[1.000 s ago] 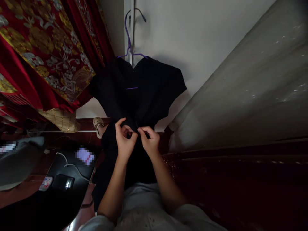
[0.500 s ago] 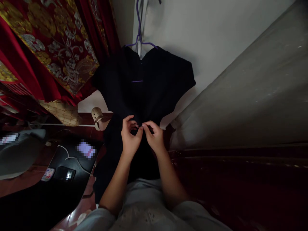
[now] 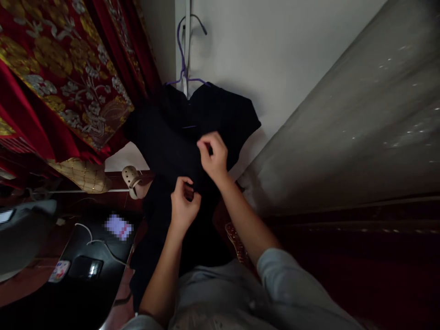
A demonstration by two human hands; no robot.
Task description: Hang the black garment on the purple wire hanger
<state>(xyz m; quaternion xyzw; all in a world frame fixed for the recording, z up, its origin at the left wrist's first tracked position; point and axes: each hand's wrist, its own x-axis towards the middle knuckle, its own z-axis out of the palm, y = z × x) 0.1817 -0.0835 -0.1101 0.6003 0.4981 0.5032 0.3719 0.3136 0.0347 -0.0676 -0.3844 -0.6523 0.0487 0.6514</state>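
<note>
A dark short-sleeved shirt (image 3: 165,142) hangs by a purple hanger (image 3: 184,71), its neckline open in a V. Low on the shirt's front, my left hand (image 3: 184,204) is closed, with curled fingers and thumb at the dark cloth. Higher and to the right, my right hand (image 3: 215,155) makes a pinch in front of the chest. Whatever sits between its fingertips is too small and dark to make out. Details of the shirt's front are lost in shadow.
Red cloth with gold and silver embroidery (image 3: 68,59) hangs at the left. Below it are a beige clog (image 3: 130,178) and a black bench (image 3: 79,247) bearing a phone (image 3: 87,266) and a white cable (image 3: 106,247). A greyish sheet (image 3: 326,146) slopes down at the right.
My right hand has parted from the left and risen to the upper front of the shirt, still pinched. My left hand stays low at the cloth. The view has shifted slightly.
</note>
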